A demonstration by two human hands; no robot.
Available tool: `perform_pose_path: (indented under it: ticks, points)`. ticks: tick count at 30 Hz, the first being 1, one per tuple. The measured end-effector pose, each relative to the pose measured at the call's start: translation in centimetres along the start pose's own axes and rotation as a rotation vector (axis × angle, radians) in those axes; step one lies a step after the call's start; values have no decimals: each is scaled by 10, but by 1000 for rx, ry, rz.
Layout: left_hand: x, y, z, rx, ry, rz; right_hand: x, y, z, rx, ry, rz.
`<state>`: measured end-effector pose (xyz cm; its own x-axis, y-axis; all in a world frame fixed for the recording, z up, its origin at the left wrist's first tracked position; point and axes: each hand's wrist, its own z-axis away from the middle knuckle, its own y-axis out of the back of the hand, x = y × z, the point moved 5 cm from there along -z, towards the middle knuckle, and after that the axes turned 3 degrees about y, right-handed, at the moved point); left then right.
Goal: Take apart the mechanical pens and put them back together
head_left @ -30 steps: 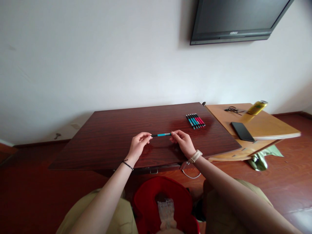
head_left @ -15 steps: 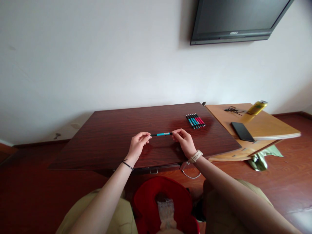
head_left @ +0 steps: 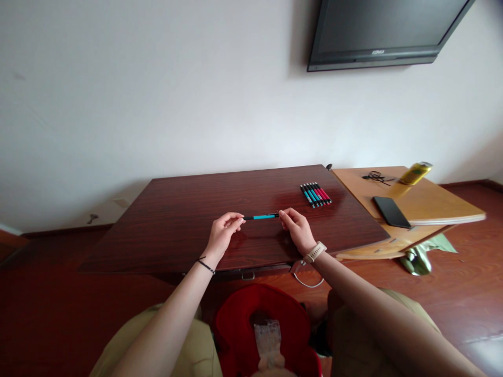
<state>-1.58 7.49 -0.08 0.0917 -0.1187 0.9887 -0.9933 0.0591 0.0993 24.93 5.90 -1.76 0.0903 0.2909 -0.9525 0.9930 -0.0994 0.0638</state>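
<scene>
A blue and black pen (head_left: 264, 216) stretches level between my two hands, above the dark wooden table (head_left: 212, 193). My left hand (head_left: 227, 228) pinches its black end between thumb and fingertips. At the opposite end, the fingers of my right hand (head_left: 294, 226) are closed on the tip, which they partly cover. Beyond my right hand lies a neat row of several pens (head_left: 315, 194), blue ones on the left and pink-red ones on the right, all with black parts.
A lighter wooden table (head_left: 436, 201) adjoins on the right, bearing a black phone (head_left: 391, 211), a coiled black cable (head_left: 378, 177) and a yellow can (head_left: 416, 173). A television (head_left: 389, 31) hangs on the wall. Below sits a red seat (head_left: 236, 319) with a clear plastic bag (head_left: 268, 337).
The pen has turned about its length: the pale label visible before is now out of sight, and a dark clip shows near the right end. Both hands stay nearly in place.
</scene>
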Motion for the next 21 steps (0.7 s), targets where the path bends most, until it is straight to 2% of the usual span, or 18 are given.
perform_pose_path:
  ticks: [11, 21]
  points:
    - [-1, -1, 0, 2, -3, 12, 10, -2, -2, -35, 0, 59]
    - [-2, 0, 0, 9, 5, 27, 5, -6, -1, -78, -42, -6]
